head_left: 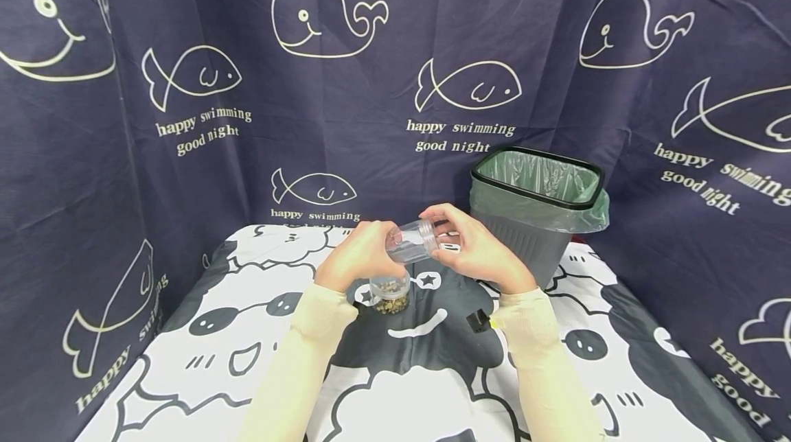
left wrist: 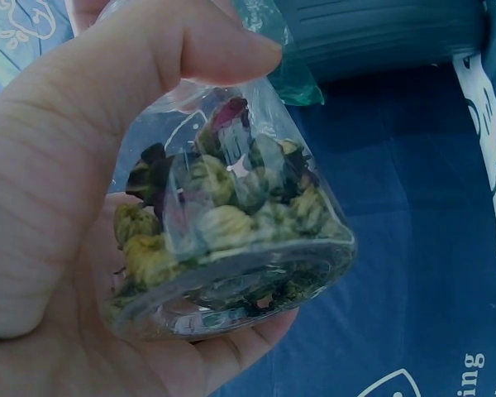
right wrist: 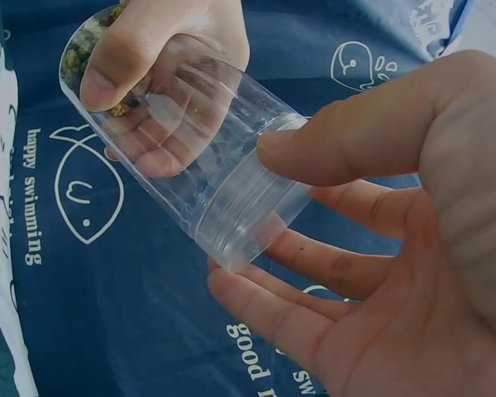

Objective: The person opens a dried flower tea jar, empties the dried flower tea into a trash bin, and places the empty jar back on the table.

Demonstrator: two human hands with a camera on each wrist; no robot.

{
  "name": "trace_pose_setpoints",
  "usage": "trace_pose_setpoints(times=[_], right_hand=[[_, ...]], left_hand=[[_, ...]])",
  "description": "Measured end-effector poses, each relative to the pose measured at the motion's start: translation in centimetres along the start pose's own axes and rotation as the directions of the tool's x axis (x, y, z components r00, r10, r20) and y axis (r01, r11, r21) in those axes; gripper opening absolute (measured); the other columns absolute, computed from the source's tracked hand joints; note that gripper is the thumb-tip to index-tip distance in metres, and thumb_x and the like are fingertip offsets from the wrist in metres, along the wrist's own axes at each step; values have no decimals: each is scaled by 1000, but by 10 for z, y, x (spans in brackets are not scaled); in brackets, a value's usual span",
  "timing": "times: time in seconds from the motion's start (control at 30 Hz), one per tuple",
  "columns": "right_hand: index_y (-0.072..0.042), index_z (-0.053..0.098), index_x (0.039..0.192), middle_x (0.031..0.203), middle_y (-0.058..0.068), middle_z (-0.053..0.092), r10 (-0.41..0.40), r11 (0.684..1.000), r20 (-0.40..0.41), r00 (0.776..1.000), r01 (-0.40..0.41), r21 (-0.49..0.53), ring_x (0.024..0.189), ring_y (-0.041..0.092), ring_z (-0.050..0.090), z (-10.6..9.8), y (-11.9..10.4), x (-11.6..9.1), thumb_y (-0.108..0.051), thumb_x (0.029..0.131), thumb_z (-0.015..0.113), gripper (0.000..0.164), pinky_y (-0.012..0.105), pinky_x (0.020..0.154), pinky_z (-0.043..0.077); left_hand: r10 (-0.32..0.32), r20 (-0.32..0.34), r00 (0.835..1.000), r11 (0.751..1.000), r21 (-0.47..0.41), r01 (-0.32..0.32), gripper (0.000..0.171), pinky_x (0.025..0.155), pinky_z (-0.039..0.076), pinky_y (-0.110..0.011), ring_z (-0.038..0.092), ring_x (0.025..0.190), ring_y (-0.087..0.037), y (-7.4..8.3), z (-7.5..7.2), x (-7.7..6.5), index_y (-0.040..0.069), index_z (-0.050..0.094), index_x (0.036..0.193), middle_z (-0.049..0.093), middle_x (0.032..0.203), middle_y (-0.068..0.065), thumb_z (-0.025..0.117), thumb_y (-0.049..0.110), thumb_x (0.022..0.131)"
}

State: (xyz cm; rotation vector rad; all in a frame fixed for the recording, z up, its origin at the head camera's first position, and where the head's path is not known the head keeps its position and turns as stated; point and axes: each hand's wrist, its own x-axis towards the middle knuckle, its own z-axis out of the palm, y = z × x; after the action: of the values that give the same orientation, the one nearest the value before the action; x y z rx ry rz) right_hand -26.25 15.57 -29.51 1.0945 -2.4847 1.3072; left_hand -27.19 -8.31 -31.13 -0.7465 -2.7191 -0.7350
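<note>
My left hand (head_left: 360, 254) grips a clear jar (head_left: 413, 243) low on its body, thumb on one side and fingers round the other. Dried flowers (left wrist: 231, 207), yellow-green with a few dark red ones, are gathered at the jar's base end in the left wrist view. Below the left hand in the head view, flowers (head_left: 392, 303) show through clear walls. The jar leans, its base end toward the lower left. At the upper end, my right hand (head_left: 472, 246) holds the clear ridged lid (right wrist: 252, 203) between thumb and fingertips.
A dark grey bin (head_left: 525, 236) with a green liner (head_left: 482, 205) and black rim stands behind the right hand. Close by the right sleeve is a small black cube (head_left: 478, 320). The table has a cartoon-print cloth (head_left: 235, 353); a dark blue printed curtain (head_left: 346, 119) surrounds it.
</note>
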Motion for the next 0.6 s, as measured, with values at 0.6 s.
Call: trace_pose_setpoints(times=[0.6], right_hand=[[-13,57,129,126,5,60,-39,999,-12,999,39,3,113,26,65,1,4,-1,15,78,70,60,47,90,58]], left_hand=[[-6,12,1000,1000,-5,6,46,71,53,-32,62,72,-16,1,0,0,11,68,99,67,82,3,90,25,61]])
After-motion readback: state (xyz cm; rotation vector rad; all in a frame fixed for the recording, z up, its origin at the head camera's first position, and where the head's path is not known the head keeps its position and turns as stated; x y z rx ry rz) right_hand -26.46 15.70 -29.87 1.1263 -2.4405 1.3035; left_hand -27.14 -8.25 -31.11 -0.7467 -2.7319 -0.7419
